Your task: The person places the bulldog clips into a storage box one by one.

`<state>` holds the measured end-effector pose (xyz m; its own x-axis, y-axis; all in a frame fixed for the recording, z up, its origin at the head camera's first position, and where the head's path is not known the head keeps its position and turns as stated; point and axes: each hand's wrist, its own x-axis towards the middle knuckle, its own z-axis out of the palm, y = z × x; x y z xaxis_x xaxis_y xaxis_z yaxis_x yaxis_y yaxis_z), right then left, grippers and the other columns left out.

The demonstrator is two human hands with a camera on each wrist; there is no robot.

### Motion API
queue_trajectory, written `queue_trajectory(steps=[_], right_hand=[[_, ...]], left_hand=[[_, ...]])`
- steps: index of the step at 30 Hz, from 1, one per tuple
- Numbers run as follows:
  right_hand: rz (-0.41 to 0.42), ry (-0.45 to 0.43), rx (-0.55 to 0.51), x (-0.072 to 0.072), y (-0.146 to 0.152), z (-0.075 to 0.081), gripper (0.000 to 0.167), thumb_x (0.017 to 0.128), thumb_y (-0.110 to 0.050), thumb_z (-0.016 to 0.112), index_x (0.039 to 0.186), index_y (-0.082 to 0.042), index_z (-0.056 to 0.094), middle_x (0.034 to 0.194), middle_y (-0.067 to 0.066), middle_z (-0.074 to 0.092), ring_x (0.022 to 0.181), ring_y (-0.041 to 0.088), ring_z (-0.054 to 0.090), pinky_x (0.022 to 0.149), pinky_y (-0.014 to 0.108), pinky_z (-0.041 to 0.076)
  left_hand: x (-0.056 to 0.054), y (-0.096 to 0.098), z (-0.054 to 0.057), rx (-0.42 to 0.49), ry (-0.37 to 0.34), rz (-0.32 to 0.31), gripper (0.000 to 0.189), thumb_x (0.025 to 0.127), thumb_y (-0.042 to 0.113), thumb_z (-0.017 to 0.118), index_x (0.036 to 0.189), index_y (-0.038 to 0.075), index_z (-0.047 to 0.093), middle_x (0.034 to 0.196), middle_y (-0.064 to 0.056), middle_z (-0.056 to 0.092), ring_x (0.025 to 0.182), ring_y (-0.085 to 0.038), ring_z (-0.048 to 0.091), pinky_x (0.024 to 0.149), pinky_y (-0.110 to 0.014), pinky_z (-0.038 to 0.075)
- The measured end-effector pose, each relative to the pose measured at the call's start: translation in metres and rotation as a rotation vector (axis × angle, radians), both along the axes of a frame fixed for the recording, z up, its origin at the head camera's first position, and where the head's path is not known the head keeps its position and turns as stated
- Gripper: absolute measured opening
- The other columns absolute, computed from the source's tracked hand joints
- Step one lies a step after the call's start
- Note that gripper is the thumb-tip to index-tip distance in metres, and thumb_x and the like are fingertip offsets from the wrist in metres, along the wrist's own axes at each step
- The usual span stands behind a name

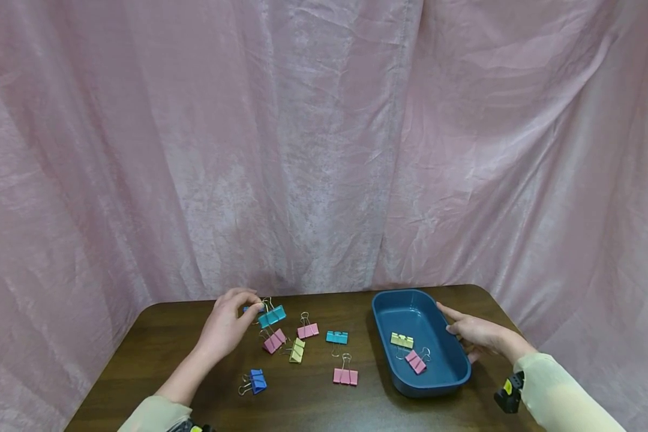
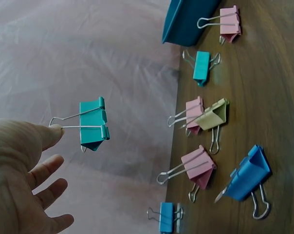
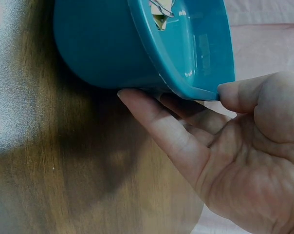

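Observation:
My left hand point(image 1: 224, 327) pinches a teal binder clip point(image 1: 272, 317) by its wire handle, between thumb and forefinger. In the left wrist view the clip point(image 2: 91, 127) hangs above the table, its other fingers spread away from it. My right hand point(image 1: 483, 337) holds the right side of a dark blue tray point(image 1: 423, 318), thumb at the rim and fingers against the outer wall, as the right wrist view shows. Inside the tray lie a yellow binder clip point(image 1: 402, 340) and a pink binder clip point(image 1: 416, 362).
Loose on the brown table point(image 1: 297, 408) are a blue clip point(image 1: 258, 381), a yellow clip point(image 1: 297, 351), another teal clip point(image 1: 337, 337) and several pink clips, one point(image 1: 345, 377) near the tray. Another blue clip is partly hidden behind my left hand. A pink curtain point(image 1: 302, 180) hangs behind.

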<state>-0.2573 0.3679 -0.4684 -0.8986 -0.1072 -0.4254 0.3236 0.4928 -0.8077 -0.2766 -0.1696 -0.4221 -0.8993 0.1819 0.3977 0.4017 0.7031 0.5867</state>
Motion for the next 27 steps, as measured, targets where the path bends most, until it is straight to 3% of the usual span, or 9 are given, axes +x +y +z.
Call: queue_trajectory(steps=[11, 27], right_hand=[[0.018, -0.003, 0.006, -0.002, 0.002, 0.000, 0.070, 0.105, -0.012, 0.044, 0.166, -0.022, 0.010, 0.154, 0.043, 0.021, 0.115, 0.059, 0.056, 0.067, 0.055, 0.059], [0.013, -0.009, -0.017, -0.002, 0.003, 0.000, 0.069, 0.105, -0.011, 0.044, 0.166, -0.023, 0.013, 0.152, 0.039, 0.029, 0.101, 0.040, 0.065, 0.064, 0.054, 0.059]], left_hand=[[-0.001, 0.026, 0.004, -0.008, 0.008, -0.039, 0.007, 0.098, 0.026, 0.072, 0.093, 0.021, 0.073, 0.127, -0.006, 0.065, 0.126, -0.037, 0.051, 0.104, -0.057, 0.042], [0.001, 0.055, 0.003, 0.030, -0.001, -0.091, 0.006, 0.098, 0.025, 0.072, 0.094, 0.021, 0.073, 0.124, -0.001, 0.065, 0.124, -0.034, 0.052, 0.101, -0.054, 0.043]])
